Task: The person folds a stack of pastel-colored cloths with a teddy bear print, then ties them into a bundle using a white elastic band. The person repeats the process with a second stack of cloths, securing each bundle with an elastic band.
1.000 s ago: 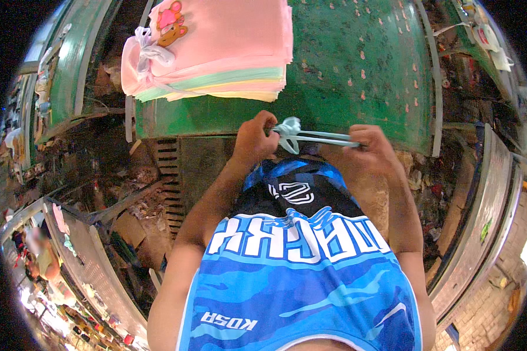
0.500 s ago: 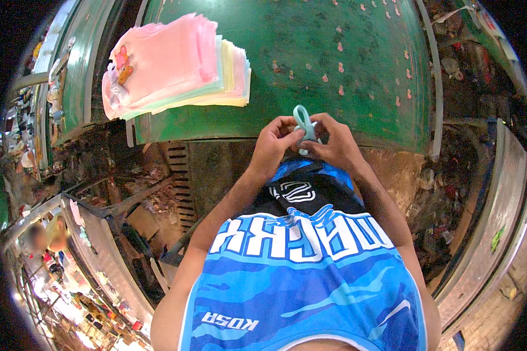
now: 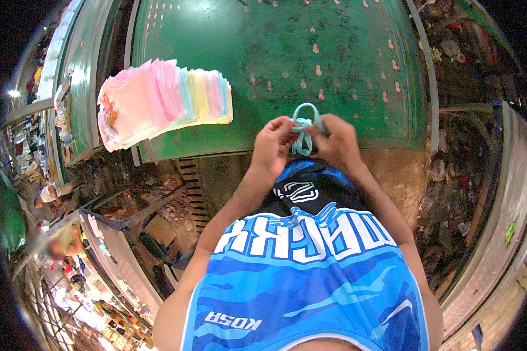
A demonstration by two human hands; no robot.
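Note:
Between my two hands, just over the near edge of the green table [image 3: 269, 52], a light blue strip of cloth [image 3: 302, 121] is bunched with a loop standing up and more loops hanging below. My left hand [image 3: 270, 146] pinches its left side with thumb and fingers. On the other side my right hand [image 3: 338, 145] is closed on the strip, its fingers partly hidden and slightly blurred. Left of my hands lies a fanned stack of cut cloth pieces [image 3: 137, 108] in pink, blue and yellow, the top piece bearing a small printed figure.
Small pink printed marks [image 3: 315, 48] and dark stains dot the table top. Metal rails [image 3: 428, 70] run along its sides. Below the near edge lie a slatted drain [image 3: 193, 193] and scraps. Another person [image 3: 61, 248] is at the far left by a bench.
The blue strip has opened from a narrow upright loop into a wider loop with tails hanging below. My hands have spread slightly; the stack sits lower in the view.

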